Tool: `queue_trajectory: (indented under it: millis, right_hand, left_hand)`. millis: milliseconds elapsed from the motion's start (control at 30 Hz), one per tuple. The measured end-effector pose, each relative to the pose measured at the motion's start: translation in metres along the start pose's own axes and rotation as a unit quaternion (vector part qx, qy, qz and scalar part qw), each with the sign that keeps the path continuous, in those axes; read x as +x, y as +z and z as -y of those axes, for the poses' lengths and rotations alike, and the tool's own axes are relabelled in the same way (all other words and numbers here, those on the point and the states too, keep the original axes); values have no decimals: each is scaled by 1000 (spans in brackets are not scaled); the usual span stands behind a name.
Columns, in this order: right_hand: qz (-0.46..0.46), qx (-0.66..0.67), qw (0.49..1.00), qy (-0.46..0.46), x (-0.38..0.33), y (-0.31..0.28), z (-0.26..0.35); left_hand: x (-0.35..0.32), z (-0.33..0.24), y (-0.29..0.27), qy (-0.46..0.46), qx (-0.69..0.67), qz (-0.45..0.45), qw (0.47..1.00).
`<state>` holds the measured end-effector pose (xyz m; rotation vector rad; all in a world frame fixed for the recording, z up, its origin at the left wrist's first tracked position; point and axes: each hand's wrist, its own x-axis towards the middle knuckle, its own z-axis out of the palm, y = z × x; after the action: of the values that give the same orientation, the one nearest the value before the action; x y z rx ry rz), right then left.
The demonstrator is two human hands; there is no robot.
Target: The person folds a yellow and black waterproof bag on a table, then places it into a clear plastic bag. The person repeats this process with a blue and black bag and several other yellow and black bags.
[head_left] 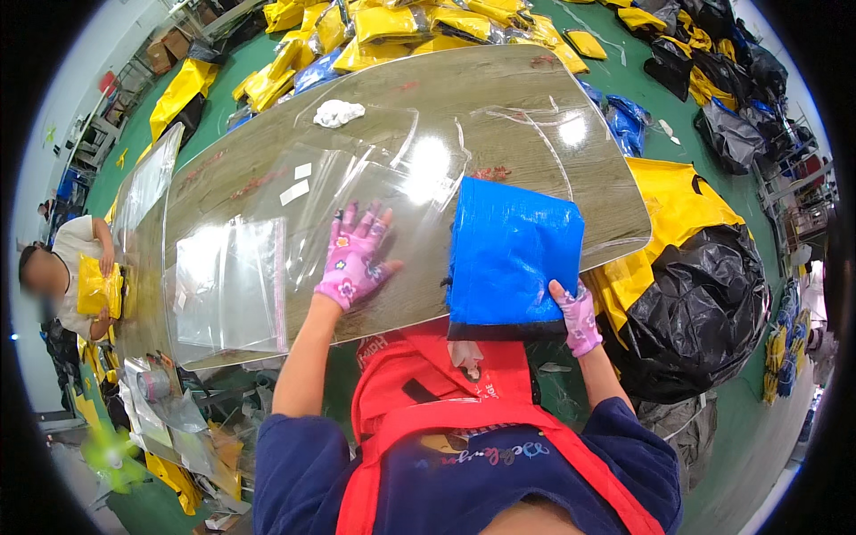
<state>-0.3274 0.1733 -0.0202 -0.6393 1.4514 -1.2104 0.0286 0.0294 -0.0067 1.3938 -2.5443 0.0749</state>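
Note:
A folded blue woven-plastic bag with a black lower edge lies at the table's near edge, slightly overhanging it. My right hand, in a pink half-finger glove, grips its lower right corner, thumb on top and the other fingers partly hidden. My left hand, in a matching flowered glove, rests flat with fingers spread on the clear plastic sheeting. Left of it lies a stack of clear plastic bags. Two small white labels lie just beyond my left hand.
A crumpled white wad sits on the wood-patterned table. Yellow folded bags are piled beyond it. A black and yellow bundle stands at the right. On the left, another person holds a yellow folded bag.

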Motion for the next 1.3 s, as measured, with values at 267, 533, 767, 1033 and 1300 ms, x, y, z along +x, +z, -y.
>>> queue_trajectory:
  millis: [267, 533, 767, 1033, 1300]
  right_hand:
    - [4, -61, 998, 7, -16, 5, 34]
    - [157, -130, 978, 37, -45, 55, 41]
    - [458, -347, 819, 14, -23, 76, 13]
    - [394, -451, 801, -15, 114, 156, 39]
    - [370, -224, 901, 29, 58, 103, 44]
  left_hand:
    - [-2, 15, 38, -29, -186, 42, 981]
    - [-8, 1, -8, -1, -315, 76, 946]
    - [-47, -9, -62, 155, -188, 156, 957]
    - [-53, -16, -75, 139, -159, 162, 964]
    - [-81, -20, -67, 80, -121, 108, 983]
